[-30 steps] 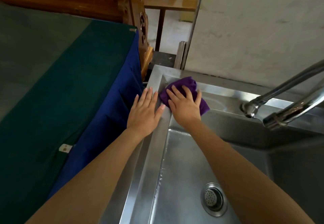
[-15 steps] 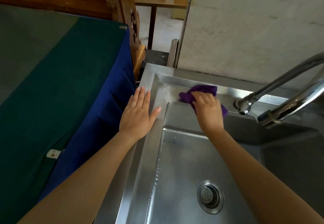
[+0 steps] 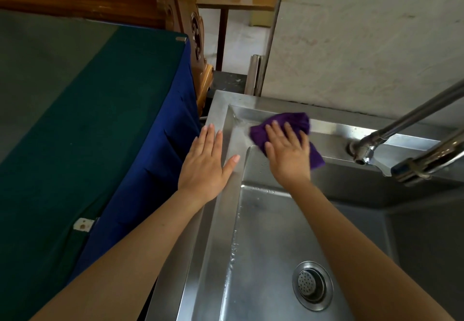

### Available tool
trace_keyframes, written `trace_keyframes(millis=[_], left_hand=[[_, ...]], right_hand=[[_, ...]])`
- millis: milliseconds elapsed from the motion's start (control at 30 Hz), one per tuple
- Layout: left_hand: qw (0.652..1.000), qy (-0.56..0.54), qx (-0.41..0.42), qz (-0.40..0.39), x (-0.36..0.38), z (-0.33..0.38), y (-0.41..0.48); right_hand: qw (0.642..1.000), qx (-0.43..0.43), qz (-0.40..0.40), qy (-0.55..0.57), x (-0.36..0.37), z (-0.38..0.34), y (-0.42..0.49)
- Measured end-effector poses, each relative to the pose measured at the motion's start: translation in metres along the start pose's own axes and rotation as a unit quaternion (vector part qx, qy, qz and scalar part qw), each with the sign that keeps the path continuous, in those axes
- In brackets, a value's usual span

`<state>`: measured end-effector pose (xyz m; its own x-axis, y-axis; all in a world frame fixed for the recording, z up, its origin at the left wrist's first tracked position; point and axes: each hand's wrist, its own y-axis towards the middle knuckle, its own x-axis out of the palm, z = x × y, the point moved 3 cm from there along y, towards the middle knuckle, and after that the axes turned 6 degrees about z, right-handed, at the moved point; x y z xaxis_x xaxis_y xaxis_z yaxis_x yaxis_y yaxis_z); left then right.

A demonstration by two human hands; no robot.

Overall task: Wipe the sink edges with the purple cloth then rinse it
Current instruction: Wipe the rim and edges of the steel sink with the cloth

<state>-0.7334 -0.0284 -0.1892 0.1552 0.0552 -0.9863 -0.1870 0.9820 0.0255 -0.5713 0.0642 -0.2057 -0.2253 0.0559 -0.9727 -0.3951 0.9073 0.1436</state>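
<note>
right hand [image 3: 287, 154] fingers spread flat pressing purple cloth [image 3: 293, 122] on sink [image 3: 401, 142] back ledge near back-left corner, left hand [image 3: 206, 167] flat, fingers together on left rim; keep even pressure, sweep toward faucet [image 3: 364, 149], no gaps

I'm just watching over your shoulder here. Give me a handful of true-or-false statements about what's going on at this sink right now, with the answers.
1. The right hand presses the purple cloth flat on the sink's back ledge. True.
2. The left hand holds a sponge. False: it lies open and empty on the sink's left rim.
3. Water is running from the tap. False: no stream shows at the spout.
4. The drain strainer sits in the basin floor, uncovered. True.
5. The cloth is under the tap spout. False: it is near the sink's back left corner, apart from the spout.
</note>
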Motion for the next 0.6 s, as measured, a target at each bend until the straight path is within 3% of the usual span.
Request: trace_keyframes(millis=[400,600], left_hand=[[0.996,-0.07,0.018,-0.056,-0.01,-0.005,-0.011],[0.998,-0.03,0.046,-0.043,-0.014,-0.013,-0.064]], right_hand=[[0.993,-0.073,-0.043,0.087,0.006,-0.057,0.025],[0.985,-0.079,-0.051,0.146,0.001,-0.062,-0.009]])
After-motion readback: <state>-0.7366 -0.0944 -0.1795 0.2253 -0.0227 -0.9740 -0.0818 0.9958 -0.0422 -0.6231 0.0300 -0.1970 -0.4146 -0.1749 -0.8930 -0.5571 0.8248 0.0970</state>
